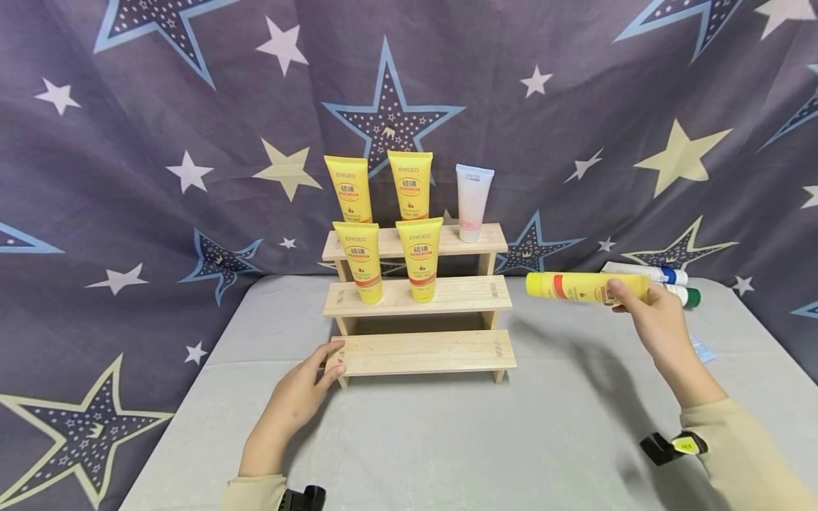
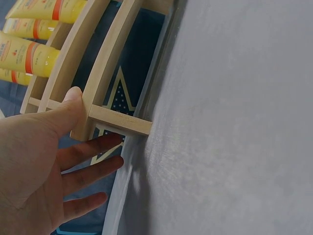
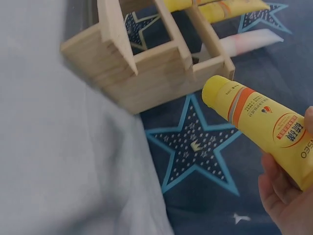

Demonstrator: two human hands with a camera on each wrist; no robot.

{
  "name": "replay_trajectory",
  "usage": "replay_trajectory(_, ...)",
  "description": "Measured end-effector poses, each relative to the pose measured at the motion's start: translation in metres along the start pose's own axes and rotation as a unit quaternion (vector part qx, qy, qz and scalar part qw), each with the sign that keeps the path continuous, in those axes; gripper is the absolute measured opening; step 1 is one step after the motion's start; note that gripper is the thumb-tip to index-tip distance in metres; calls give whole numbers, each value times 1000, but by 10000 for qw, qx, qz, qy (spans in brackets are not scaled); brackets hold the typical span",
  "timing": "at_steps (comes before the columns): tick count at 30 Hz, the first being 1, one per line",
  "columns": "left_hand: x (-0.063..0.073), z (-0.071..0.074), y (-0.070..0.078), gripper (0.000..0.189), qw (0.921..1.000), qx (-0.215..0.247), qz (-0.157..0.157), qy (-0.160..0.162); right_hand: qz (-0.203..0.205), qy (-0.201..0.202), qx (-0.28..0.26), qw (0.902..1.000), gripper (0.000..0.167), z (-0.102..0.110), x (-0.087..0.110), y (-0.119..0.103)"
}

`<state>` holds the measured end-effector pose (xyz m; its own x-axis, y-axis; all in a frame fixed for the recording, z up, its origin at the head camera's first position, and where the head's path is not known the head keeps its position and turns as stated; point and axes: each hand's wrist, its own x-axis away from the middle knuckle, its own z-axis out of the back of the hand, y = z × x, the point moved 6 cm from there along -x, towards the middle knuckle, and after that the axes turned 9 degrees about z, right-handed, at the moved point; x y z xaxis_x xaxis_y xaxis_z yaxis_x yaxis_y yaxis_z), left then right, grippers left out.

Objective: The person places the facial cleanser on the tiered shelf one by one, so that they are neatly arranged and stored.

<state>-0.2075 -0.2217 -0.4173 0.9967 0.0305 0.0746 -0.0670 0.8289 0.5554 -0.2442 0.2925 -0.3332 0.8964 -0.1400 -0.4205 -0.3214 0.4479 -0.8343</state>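
My right hand (image 1: pixel 658 319) grips a yellow squeeze tube (image 1: pixel 575 287) by its flat end, in the air to the right of the wooden rack. The tube lies level, its yellow cap (image 3: pixel 215 91) pointing left toward the rack. My left hand (image 1: pixel 297 397) touches the left end of the bottom step (image 1: pixel 422 353); in the left wrist view its thumb meets the board and its other fingers are spread and fairly straight. Two yellow tubes (image 1: pixel 420 259) stand cap-down on the middle step (image 1: pixel 469 291). On the top step (image 1: pixel 492 235) stand two more yellow tubes (image 1: pixel 411 184) and a white-pink tube (image 1: pixel 473 204).
Behind my right hand, a white tube with a blue cap (image 1: pixel 674 276) and one with a green cap (image 1: pixel 692 297) lie on the grey cloth (image 1: pixel 428 447). A light-blue item (image 1: pixel 703 350) lies nearby. A star-printed curtain (image 1: pixel 543 42) hangs behind.
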Motion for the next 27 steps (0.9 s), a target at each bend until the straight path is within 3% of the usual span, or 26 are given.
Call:
replay_trajectory(11, 0, 0, -1, 48, 10000, -23, -13, 12, 289, -237, -187, 9991, 7, -20, -5, -30)
replay_trajectory(19, 0, -1, -1, 48, 10000, 2, -48, 12, 246, -691, 457, 9963, 36, -38, -15, -43)
replay_trajectory(27, -1, -1, 0, 49, 10000, -6, -15, 3, 720, -1162, 845, 9870, 37, -59, -27, -71)
